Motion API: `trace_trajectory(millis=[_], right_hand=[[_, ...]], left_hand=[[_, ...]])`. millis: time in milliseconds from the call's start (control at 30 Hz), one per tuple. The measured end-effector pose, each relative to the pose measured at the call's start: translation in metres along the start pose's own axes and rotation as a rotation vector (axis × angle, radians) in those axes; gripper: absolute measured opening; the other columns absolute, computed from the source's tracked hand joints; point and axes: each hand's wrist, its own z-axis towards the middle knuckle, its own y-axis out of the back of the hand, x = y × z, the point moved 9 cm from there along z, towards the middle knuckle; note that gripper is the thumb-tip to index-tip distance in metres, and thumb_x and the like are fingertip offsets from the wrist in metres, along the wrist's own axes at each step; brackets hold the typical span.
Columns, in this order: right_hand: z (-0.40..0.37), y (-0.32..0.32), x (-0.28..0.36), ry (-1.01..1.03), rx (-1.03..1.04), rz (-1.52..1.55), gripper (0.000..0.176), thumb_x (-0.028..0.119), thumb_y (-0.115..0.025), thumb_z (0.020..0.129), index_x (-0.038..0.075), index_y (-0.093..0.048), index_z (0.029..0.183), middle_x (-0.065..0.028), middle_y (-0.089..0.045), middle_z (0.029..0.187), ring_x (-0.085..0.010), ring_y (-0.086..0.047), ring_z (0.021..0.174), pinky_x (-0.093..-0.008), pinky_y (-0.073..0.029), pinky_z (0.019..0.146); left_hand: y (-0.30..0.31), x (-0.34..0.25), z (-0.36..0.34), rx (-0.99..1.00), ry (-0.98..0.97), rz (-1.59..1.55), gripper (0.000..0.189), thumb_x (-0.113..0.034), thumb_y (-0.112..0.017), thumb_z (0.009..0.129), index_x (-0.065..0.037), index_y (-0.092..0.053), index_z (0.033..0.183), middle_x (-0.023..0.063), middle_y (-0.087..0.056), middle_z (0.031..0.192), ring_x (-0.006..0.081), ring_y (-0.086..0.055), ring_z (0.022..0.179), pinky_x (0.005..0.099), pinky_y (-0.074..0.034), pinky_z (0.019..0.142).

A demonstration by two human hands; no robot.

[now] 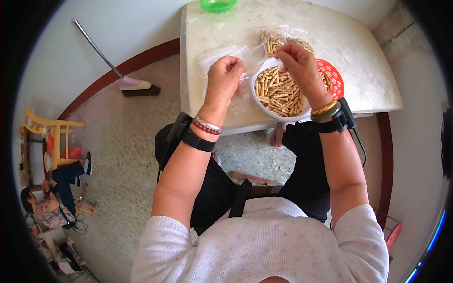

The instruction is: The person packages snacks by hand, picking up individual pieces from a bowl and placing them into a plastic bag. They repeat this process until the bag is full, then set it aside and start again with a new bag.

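Observation:
A clear plastic zip bag (255,58) stretches between my two hands, above the rim of a white bowl (255,97). My left hand (224,80) is closed in a pinch on the bag's near side. My right hand (302,68) also pinches, its fingertips at the bag's other side, over the bowl. Short tan sticks (278,92) fill the bowl; my right hand and wrist hide part of them. More flat clear bags (212,57) lie on the table beside my left hand.
Beyond the bowl, filled bags of sticks (271,41) lie on the pale table (339,37). A red perforated basket (336,78) sits right of the bowl; a green dish (218,4) is at the far edge. A broom (134,85) leans left. Another person (52,207) sits far left.

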Motion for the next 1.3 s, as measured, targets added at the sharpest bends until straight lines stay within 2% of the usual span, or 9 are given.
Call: trace_trajectory(millis=[33,100,233,467,733,900,933,1033,1300], right_hand=[[-0.003,0.009,-0.007,-0.001,0.009,-0.004,0.011,0.011,-0.060,0.089,0.002,-0.065,0.094,-0.0032,-0.066,0.077,-0.0119,-0.061,0.070,-0.0244,-0.048,0.063],[-0.014,-0.002,-0.021,0.077,0.268,-0.679,0.011,0.013,-0.062,0.084,0.004,-0.067,0.086,-0.0101,-0.067,0.074,-0.0212,-0.064,0.069,-0.0307,-0.050,0.064],[-0.032,-0.018,-0.046,0.092,0.445,-0.768,0.011,0.013,-0.061,0.078,0.009,-0.069,0.084,-0.0117,-0.067,0.076,-0.0299,-0.065,0.077,-0.0397,-0.050,0.070],[-0.049,-0.037,-0.060,0.083,0.461,-0.997,0.012,0.013,-0.058,0.080,0.010,-0.067,0.088,-0.0127,-0.065,0.091,-0.0299,-0.064,0.089,-0.0408,-0.050,0.076],[-0.046,-0.035,-0.058,0.150,0.432,-1.062,0.014,0.008,-0.055,0.083,0.010,-0.067,0.089,-0.0120,-0.062,0.094,-0.0307,-0.063,0.093,-0.0394,-0.051,0.077],[-0.024,0.015,-0.013,0.186,0.012,-0.543,0.007,0.008,-0.058,0.085,0.007,-0.065,0.087,-0.0083,-0.065,0.083,-0.0244,-0.064,0.081,-0.0324,-0.050,0.069],[-0.025,0.031,-0.015,-0.085,-0.033,0.134,0.005,0.009,-0.059,0.088,0.006,-0.062,0.091,-0.0009,-0.061,0.079,-0.0128,-0.057,0.071,-0.0249,-0.046,0.064],[-0.032,0.025,0.011,-0.109,0.100,0.673,0.010,0.005,-0.054,0.092,0.004,-0.057,0.102,-0.0006,-0.061,0.085,-0.0063,-0.048,0.067,-0.0194,-0.041,0.063],[-0.038,-0.012,0.035,0.012,0.256,0.651,0.012,0.000,-0.056,0.090,0.005,-0.058,0.101,-0.0030,-0.064,0.097,-0.0051,-0.049,0.074,-0.0203,-0.043,0.067]], left_hand=[[-0.003,0.001,-0.003,-0.007,0.002,-0.006,0.011,-0.014,-0.062,0.089,-0.004,-0.062,0.088,-0.0049,-0.054,0.067,0.0008,-0.043,0.050,0.0147,-0.033,0.044],[-0.013,-0.001,-0.008,0.066,0.000,-0.025,0.010,-0.014,-0.061,0.089,-0.004,-0.061,0.091,-0.0049,-0.054,0.066,0.0001,-0.043,0.049,0.0146,-0.032,0.042],[-0.018,-0.009,-0.016,0.097,0.035,0.012,0.010,-0.013,-0.061,0.089,-0.004,-0.058,0.093,-0.0042,-0.054,0.067,0.0005,-0.043,0.050,0.0149,-0.032,0.042],[-0.029,0.003,-0.018,0.188,-0.141,0.327,0.024,-0.011,-0.061,0.089,0.002,-0.055,0.109,-0.0008,-0.058,0.071,0.0035,-0.048,0.057,0.0192,-0.040,0.050],[-0.025,-0.024,-0.026,0.102,-0.258,0.231,0.024,-0.010,-0.063,0.088,0.002,-0.056,0.108,0.0023,-0.061,0.073,0.0049,-0.054,0.062,0.0202,-0.044,0.057],[-0.019,-0.038,-0.027,0.044,-0.360,0.148,0.019,-0.011,-0.059,0.092,-0.002,-0.059,0.109,-0.0030,-0.057,0.075,0.0008,-0.047,0.060,0.0160,-0.036,0.050],[-0.018,-0.035,-0.024,0.065,-0.317,0.117,0.018,-0.014,-0.058,0.094,-0.003,-0.060,0.107,-0.0029,-0.057,0.075,0.0009,-0.046,0.059,0.0157,-0.036,0.050],[-0.024,-0.030,-0.021,0.144,-0.240,0.061,0.021,-0.023,-0.055,0.097,-0.004,-0.062,0.102,-0.0024,-0.058,0.076,0.0010,-0.045,0.058,0.0153,-0.035,0.051],[-0.041,-0.037,-0.035,0.262,-0.229,0.111,0.040,-0.037,-0.045,0.101,-0.003,-0.065,0.092,0.0003,-0.060,0.070,0.0030,-0.043,0.055,0.0171,-0.035,0.050]])
